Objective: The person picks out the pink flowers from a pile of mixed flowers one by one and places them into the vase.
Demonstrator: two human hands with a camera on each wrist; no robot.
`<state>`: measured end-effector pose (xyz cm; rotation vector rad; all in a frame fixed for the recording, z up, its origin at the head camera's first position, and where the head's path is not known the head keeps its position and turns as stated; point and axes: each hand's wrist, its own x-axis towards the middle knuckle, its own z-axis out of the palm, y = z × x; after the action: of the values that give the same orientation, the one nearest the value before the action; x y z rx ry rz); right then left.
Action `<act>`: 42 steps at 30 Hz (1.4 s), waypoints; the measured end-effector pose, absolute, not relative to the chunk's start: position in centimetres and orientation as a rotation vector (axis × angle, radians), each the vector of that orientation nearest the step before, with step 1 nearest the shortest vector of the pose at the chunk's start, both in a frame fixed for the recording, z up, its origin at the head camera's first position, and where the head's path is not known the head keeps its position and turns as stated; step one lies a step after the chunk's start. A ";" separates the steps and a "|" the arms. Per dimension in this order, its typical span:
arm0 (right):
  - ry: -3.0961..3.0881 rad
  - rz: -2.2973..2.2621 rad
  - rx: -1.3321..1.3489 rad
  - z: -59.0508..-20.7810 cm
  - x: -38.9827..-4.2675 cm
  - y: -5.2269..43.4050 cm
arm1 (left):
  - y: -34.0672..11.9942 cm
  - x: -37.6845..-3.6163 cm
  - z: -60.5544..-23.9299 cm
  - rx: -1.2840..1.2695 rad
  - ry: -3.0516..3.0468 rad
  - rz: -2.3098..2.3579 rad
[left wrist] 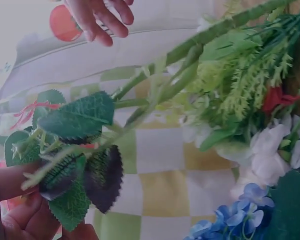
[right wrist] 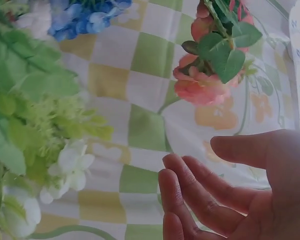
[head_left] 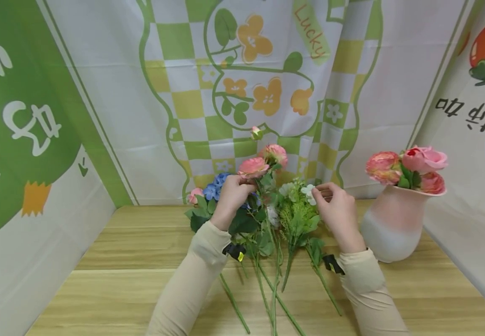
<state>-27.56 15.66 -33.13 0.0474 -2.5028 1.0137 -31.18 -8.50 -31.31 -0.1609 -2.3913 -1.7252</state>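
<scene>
My left hand (head_left: pixel 233 195) pinches a pink artificial flower (head_left: pixel 253 168) just below its bloom. This spray has a second pink bloom, a small bud above and a long green stem. Seen from the left wrist, the thumb and fingers (left wrist: pixel 27 215) sit against its dark serrated leaves (left wrist: pixel 80 120), which partly hide the grip. My right hand (head_left: pixel 338 210) is held up, fingers relaxed and bent, with nothing in it. The right wrist view shows a gap between this hand (right wrist: pixel 230 195) and the white flowers (right wrist: pixel 70 167) beside it. The pink blooms (right wrist: pixel 205 87) hang beyond its fingertips.
Blue flowers (head_left: pixel 212 190), light green foliage (head_left: pixel 297 217) and several stems (head_left: pixel 273 298) lie on the wooden table (head_left: pixel 129 289). At the right stands a pink-and-white vase (head_left: pixel 398 226) holding pink flowers (head_left: pixel 425 158). A patterned cloth (head_left: pixel 188 102) hangs behind.
</scene>
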 end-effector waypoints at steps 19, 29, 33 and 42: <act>-2.401 1.131 0.074 -31.3 -26.8 14.0 | -9.3 -29.3 -31.1 -0.164 -2.142 -1.830; -2.331 1.170 0.141 -30.8 -26.3 13.0 | -9.5 -28.2 -31.0 -0.091 -2.060 -1.960; -2.317 1.197 0.182 -30.6 -26.1 12.6 | -9.2 -27.7 -31.2 -0.037 -2.018 -2.038; -2.271 1.220 0.284 -30.2 -25.4 11.9 | -8.2 -27.1 -31.7 -0.035 -1.852 -2.142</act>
<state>-25.40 11.89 -30.18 0.2838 -2.2714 1.2204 -27.12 -8.22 -31.67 -0.0348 -1.8525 -2.1417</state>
